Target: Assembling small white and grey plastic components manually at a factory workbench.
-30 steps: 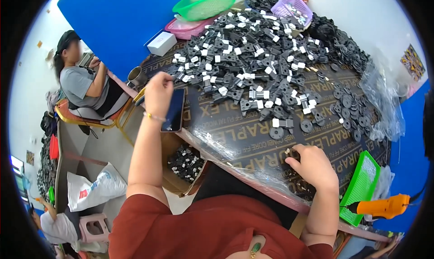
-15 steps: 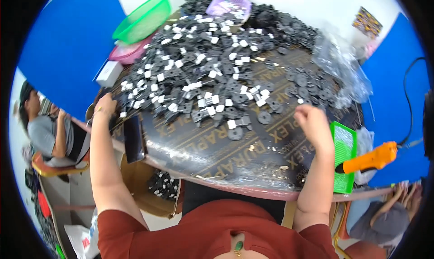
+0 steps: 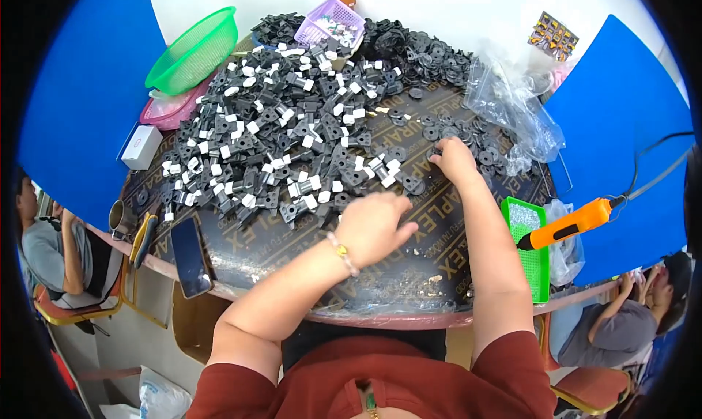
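Note:
My left hand (image 3: 371, 227) is over the middle of the dark board, palm down, thumb and fingers apart. It appears to hold nothing, and its fingers lie near the front edge of a large heap of black plastic parts with white blocks (image 3: 278, 137). Farther right, my right hand (image 3: 456, 161) reaches to loose black round discs (image 3: 486, 142). Its thumb and fingertips are pinched at the edge of one disc (image 3: 433, 153), mostly hidden by the fingers.
An orange electric screwdriver (image 3: 570, 225) hangs over a green tray (image 3: 541, 262) at right. Clear plastic bags (image 3: 512, 108) lie behind. At left are a phone (image 3: 191, 258), a metal cup (image 3: 122, 218), a white box (image 3: 142, 148) and a green basket (image 3: 194, 52). People sit on both sides.
My left hand has come from the far left, near the cup, to the board's middle. My right hand has moved forward to the discs. The whole view has shifted.

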Demonstrator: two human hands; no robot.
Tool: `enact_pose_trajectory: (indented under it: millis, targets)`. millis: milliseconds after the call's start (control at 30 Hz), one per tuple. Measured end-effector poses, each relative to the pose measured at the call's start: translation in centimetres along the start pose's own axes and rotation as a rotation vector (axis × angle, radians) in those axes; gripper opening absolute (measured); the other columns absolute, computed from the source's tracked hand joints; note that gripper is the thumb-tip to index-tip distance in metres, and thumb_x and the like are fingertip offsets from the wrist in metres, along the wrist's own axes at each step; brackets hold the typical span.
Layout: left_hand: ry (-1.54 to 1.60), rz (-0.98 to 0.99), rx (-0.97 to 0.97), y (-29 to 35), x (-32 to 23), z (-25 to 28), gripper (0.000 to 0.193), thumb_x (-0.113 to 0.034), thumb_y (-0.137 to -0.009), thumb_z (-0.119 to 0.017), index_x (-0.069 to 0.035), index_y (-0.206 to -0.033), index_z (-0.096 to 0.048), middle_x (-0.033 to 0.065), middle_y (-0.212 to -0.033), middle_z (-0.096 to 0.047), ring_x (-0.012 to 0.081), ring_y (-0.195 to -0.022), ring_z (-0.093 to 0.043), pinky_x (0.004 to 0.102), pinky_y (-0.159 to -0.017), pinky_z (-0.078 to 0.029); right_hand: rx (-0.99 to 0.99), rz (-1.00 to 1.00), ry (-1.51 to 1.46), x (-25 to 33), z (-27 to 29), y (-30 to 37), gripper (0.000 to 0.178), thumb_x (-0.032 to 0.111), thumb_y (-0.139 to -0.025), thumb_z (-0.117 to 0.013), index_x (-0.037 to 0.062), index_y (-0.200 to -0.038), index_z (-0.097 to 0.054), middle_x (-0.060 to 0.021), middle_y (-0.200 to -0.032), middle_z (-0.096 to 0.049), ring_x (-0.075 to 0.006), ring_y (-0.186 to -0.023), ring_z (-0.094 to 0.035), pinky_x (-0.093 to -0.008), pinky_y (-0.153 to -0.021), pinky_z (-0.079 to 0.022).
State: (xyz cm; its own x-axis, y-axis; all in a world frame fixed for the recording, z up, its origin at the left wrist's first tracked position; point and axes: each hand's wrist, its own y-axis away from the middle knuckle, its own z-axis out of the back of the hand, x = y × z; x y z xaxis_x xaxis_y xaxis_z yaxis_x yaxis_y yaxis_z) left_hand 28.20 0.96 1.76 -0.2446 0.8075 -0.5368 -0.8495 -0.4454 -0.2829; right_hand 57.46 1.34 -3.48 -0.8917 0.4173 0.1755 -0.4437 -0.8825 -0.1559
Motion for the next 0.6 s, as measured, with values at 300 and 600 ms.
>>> enact_pose_trajectory:
  millis: [300, 600]
  targets:
    - [0.105, -0.068, -0.079, 0.7, 2.1, -3.2, 0.022, -0.022, -0.084, -0.070, -0.006, -0.100, -0.068, 0.0106, -0.095, -0.068, 0.0322, -0.089, -0.065, 0.0401, -0.080, -0.053, 0.189, -0.134, -0.233, -2.3, 1.4, -1.7, 0.047, 0.025, -0.062, -0.088, -0.0001, -0.097, -0.069, -0.0182, -0.098, -0.071, -0.0327, -0.097, -0.067, -0.0395, -0.085, -0.052]
    - [0.058, -0.091, -0.097, 0.4, 2.8, -3.7, 0.022, -0.021, -0.083, -0.072, -0.007, -0.099, -0.067, 0.0094, -0.087, -0.065, 0.0302, -0.082, -0.064, 0.0392, -0.073, -0.052, 0.083, -0.204, -0.603, -3.5, 4.2, -6.3, 0.039, 0.019, -0.069, -0.077, 0.0005, -0.099, -0.059, -0.0138, -0.088, -0.067, -0.0246, -0.082, -0.065, -0.0361, -0.074, -0.052]
